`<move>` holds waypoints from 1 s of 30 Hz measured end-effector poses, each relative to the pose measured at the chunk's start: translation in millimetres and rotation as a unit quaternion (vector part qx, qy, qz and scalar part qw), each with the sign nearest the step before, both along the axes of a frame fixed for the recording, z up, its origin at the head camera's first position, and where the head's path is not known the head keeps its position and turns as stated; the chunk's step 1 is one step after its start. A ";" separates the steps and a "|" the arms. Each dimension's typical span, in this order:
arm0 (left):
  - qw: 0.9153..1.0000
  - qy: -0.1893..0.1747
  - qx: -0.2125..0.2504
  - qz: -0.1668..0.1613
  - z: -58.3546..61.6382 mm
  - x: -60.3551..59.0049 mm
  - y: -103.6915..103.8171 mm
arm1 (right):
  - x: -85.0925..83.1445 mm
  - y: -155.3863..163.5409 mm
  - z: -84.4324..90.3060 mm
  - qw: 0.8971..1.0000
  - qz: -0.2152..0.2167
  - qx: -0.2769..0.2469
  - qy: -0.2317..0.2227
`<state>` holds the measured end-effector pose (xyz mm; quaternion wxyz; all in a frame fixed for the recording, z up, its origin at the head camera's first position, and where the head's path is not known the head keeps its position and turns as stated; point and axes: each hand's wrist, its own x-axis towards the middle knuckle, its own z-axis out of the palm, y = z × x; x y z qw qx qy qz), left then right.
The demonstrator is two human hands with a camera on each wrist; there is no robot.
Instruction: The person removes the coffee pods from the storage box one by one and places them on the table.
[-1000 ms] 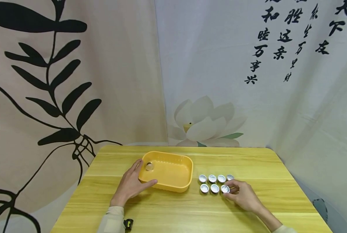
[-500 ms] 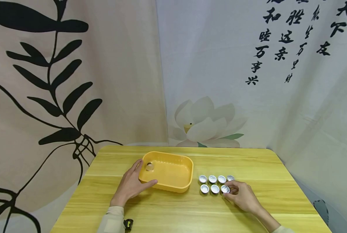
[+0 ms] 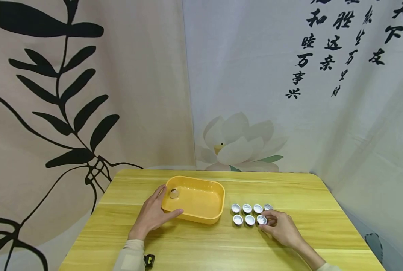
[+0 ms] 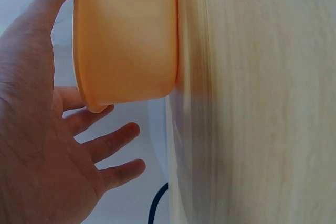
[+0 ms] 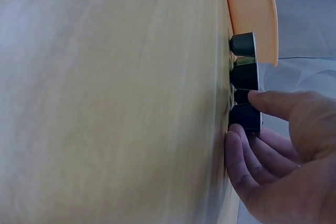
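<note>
In the head view, my left hand (image 3: pixel 152 216) rests at the left corner of a yellow plastic tray (image 3: pixel 201 218). Its thumb lies along the near rim, and the fingers spread past the corner, fairly straight. A small round pale piece (image 3: pixel 174 193) lies inside the tray at the left. To the tray's right stand two rows of coffee capsules (image 3: pixel 250 219), silver lids up. With thumb and fingertips my right hand (image 3: pixel 281 227) pinches the right-hand capsule (image 3: pixel 261 219) of the near row. From the side, that capsule (image 5: pixel 245 118) shows a dark body and stands at the table surface.
The wooden table (image 3: pixel 201 248) reaches back to a printed curtain (image 3: pixel 147 94) with leaves, a lotus and brush characters. A small black and yellow object (image 3: pixel 149 261) sits beside the left sleeve. A dark cable (image 4: pixel 157 203) hangs past the table edge in the left wrist view.
Both hands, the tray and the capsules keep their places. Only a very slight shift of the head view shows.
</note>
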<state>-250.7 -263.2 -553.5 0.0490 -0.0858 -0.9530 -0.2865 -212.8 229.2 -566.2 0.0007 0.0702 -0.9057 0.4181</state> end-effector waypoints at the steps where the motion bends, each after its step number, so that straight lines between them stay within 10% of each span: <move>1: 1.000 0.000 -0.001 0.000 0.0 -0.1 0.1 | 0.0 0.1 -0.1 1.000 0.001 -0.001 -0.001; 30: 1.000 -0.005 0.003 0.000 1.8 1.0 0.3 | 6.8 5.3 9.2 0.999 -0.014 0.000 -0.035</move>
